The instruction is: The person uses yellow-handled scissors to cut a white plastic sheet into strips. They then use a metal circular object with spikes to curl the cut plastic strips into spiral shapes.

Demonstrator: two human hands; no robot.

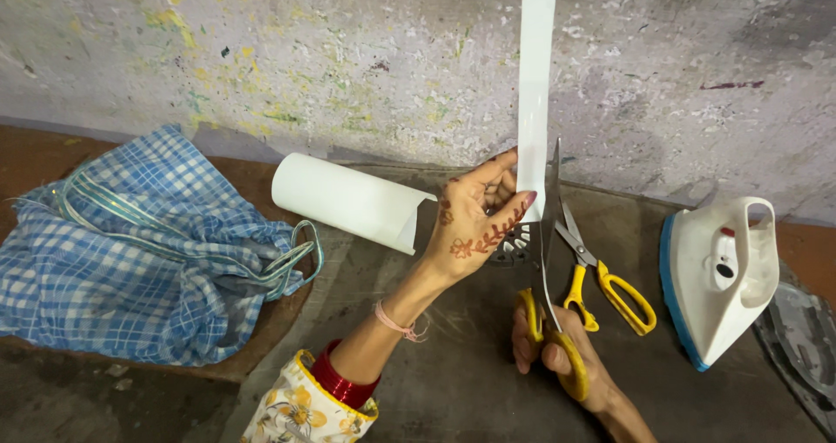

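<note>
My left hand (475,215) pinches a long white strip (535,77) of stiff fabric or paper that runs upward out of the frame. My right hand (557,352) grips yellow-handled scissors (547,260), held upright with the blades against the lower right edge of the strip, just beside my left fingers. The hand carries henna patterns; a thin pink thread circles the wrist, and red bangles sit at a yellow floral sleeve.
A second pair of yellow-handled scissors (601,278) lies on the floor. A white roll (348,201) lies near the wall, a blue checked cloth bag (139,243) at left, a white and blue iron (718,278) at right, over a small floor drain (514,247).
</note>
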